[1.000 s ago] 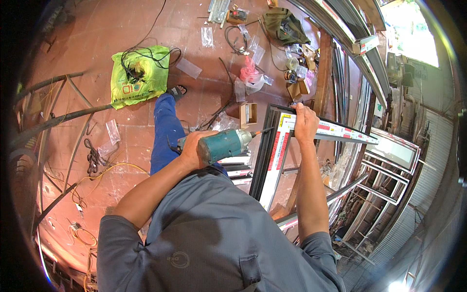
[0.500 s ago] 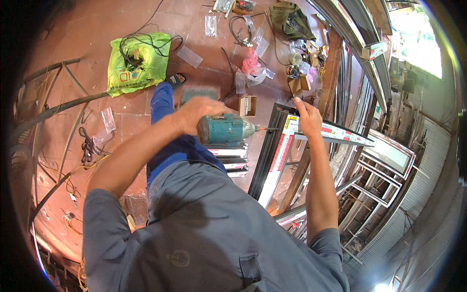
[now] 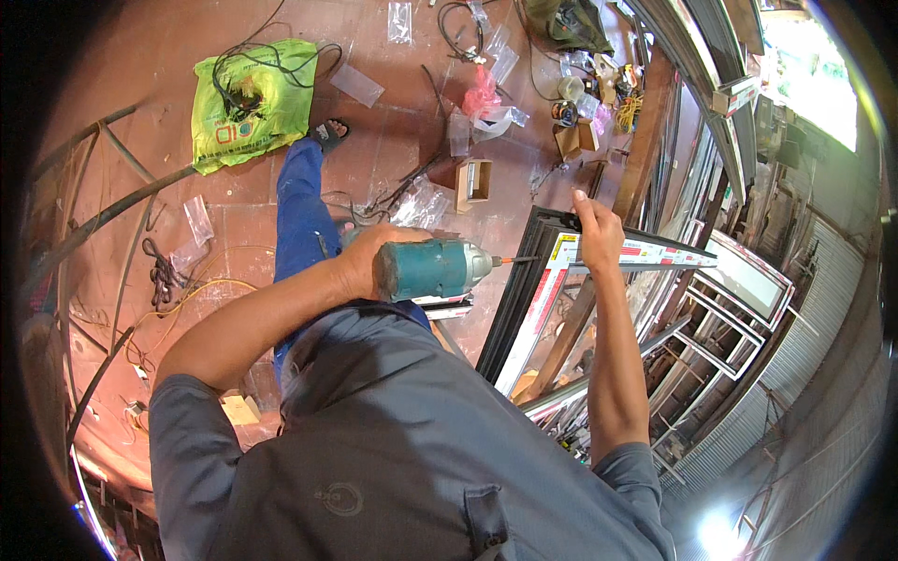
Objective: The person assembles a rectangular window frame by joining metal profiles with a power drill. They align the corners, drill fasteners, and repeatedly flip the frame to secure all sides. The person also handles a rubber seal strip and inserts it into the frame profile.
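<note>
My left hand is closed on a teal power drill, held level with its nose pointing right. Its long thin bit reaches the dark outer side of a metal frame near the corner. That frame has white faces with red-and-white printed tape and a yellow corner label. At the corner, my right hand grips the frame's top bar, thumb pointing up and away; its other fingers are partly hidden. Whether the bit tip is inside the metal I cannot tell.
A yellow-green plastic bag with a black cable lies at the far left. An open cardboard box and clear plastic wrappers lie beyond the drill. Long metal profiles and more frames are stacked at right. Curved bars stand at left.
The drill has turned in my left hand; the blurred teal part beyond the hand is out of sight, and wrappers show there. The bit stays at the frame. The whole view has shifted slightly.
</note>
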Available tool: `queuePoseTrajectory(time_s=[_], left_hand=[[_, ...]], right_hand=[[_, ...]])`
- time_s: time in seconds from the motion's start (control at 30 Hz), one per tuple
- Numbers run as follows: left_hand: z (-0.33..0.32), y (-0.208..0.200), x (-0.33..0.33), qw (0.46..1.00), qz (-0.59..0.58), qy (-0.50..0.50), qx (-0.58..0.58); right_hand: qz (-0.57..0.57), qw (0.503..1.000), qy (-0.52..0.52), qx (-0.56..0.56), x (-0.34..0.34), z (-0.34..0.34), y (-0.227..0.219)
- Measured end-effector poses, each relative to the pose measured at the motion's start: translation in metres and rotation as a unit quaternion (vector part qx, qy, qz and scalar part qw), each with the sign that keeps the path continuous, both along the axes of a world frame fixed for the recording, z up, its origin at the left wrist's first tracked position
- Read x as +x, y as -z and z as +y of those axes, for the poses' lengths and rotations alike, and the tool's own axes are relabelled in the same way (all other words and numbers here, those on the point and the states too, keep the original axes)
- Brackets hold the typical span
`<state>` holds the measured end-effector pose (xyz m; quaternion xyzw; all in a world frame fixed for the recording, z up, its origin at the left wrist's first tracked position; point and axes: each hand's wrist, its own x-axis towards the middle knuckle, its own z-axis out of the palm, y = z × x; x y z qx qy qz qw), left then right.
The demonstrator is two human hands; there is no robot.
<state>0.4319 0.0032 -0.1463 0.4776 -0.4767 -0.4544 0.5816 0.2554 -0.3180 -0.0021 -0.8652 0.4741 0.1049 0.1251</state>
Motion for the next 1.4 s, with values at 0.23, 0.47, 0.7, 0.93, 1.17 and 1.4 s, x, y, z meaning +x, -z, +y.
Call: queuePoseTrajectory(time_s=[0.23,0.47,0.7,0.93,1.17,1.4], left_hand=[[0.0,0.004,-0.015,0.995,-0.055,0.047,0.064],[0.005,0.003,-0.037,0.986,0.162,0.008,0.029],[0.006,0.006,-0.041,0.995,0.074,-0.008,0.06],[0.014,0.015,-0.063,0.982,0.137,0.038,0.124],[0.036,0.034,-0.078,0.982,-0.006,-0.06,0.178],[0.09,0.034,-0.043,0.903,0.191,-0.256,0.286]], right_hand=[[0.018,1.0,0.015,0.013,-0.001,-0.006,0.002],[0.002,1.0,0.016,0.012,-0.003,-0.009,0.005],[0.009,1.0,0.013,0.007,0.0,-0.005,0.003],[-0.016,1.0,0.007,-0.011,-0.006,-0.006,0.004],[-0.227,0.943,-0.186,-0.156,-0.02,0.003,0.012],[-0.195,0.954,-0.174,-0.147,-0.007,0.081,-0.004]])
